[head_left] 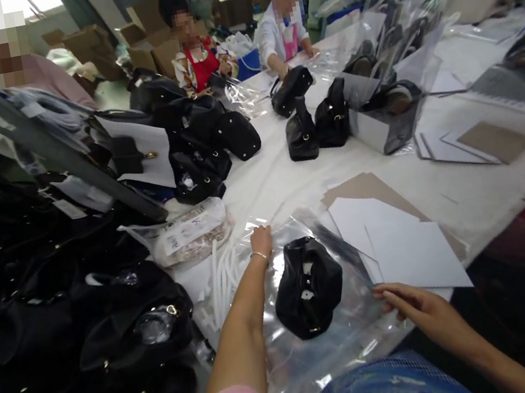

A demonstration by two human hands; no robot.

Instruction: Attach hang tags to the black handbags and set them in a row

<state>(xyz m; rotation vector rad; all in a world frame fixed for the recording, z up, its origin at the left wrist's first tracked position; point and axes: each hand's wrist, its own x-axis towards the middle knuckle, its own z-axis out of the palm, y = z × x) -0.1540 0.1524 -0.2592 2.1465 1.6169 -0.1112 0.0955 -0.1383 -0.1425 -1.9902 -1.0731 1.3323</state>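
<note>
A black handbag rests on clear plastic bags at the near side of the table, its opening turned up and pale filling showing inside. My left hand is beyond it to the left, its fingers closed at the far edge of the plastic. To the right of the handbag, my right hand pinches the plastic's edge between thumb and fingers, near the corner of some white cardboard sheets. What lies inside the left fingers is partly hidden.
Many black handbags are heaped on the left, beside a slanted metal post. A packet with a label and white tubes lie left of my arm. More bags stand ahead. Co-workers sit across the table.
</note>
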